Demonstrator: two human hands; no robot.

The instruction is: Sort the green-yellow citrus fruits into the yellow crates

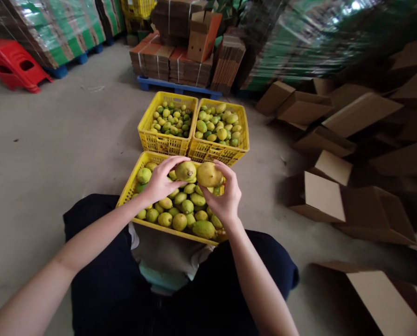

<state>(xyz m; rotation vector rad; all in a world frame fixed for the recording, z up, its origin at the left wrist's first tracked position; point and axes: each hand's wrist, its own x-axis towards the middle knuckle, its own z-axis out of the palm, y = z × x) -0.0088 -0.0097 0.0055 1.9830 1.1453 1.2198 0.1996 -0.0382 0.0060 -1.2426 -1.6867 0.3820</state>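
Observation:
My left hand (162, 179) grips a yellow-green lemon (185, 171), thumb below and fingers above. A second, yellower lemon (208, 174) is held the same way in my right hand (225, 193). The two lemons are side by side, almost touching, over the near yellow crate (180, 233). Many green and yellow lemons (179, 221) fill that crate, which stands between my knees. My hands and forearms hide part of its contents.
Beyond it, a left yellow crate (163, 143) and a right yellow crate (217, 153) hold more lemons. Open cardboard boxes (323, 196) lie heaped at right. Flattened cartons (191, 72) sit on a blue pallet (177, 87) behind. A red stool (16, 65) stands far left.

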